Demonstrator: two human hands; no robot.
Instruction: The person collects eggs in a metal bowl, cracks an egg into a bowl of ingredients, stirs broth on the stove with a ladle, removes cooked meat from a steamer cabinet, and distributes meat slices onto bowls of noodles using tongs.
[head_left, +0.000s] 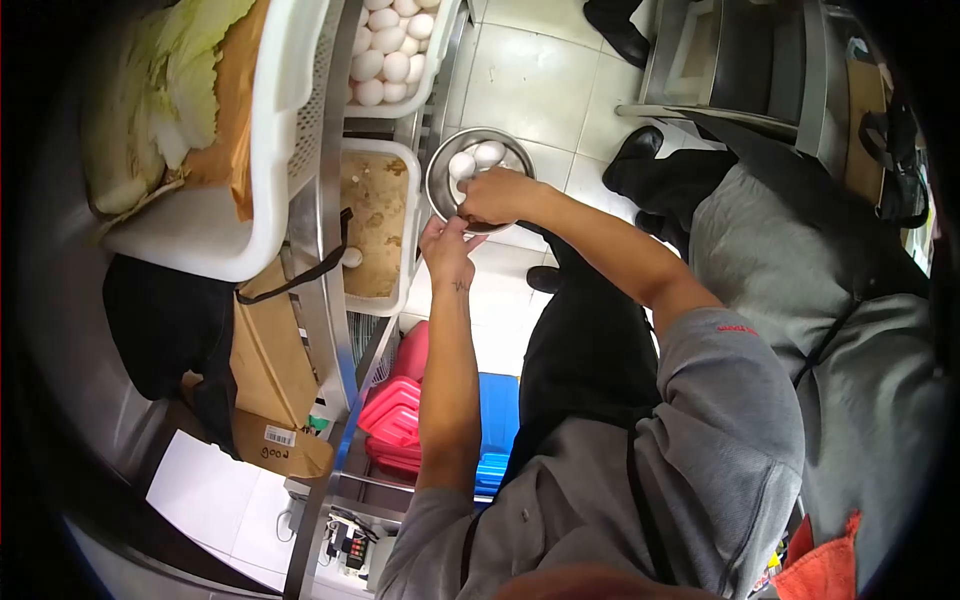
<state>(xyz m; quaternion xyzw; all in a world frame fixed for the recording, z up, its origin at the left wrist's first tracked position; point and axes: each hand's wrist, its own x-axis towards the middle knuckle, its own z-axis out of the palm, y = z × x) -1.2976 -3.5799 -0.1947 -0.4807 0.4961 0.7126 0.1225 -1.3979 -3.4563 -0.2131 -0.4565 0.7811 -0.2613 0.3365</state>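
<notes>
A round metal bowl (520, 160) with several white eggs (489, 153) in it is held over the floor. My left hand (449, 253) grips the bowl's near rim, thumb and fingers around it. My right hand (495, 194) reaches into the bowl beside the eggs, its fingers curled; what they hold, if anything, is hidden. Left of the bowl is a white bin (412, 225) with a stained brown bottom and a single egg (351, 257) in it. Above that stands another white bin (438, 60) full of eggs.
A white basket (262, 225) with leafy cabbage (190, 90) is at upper left. Red containers (392, 412) and a blue one (499, 415) sit low beside my left arm. A co-worker in grey (760, 225) stands close on the right; another person's shoe (620, 38) shows at the top.
</notes>
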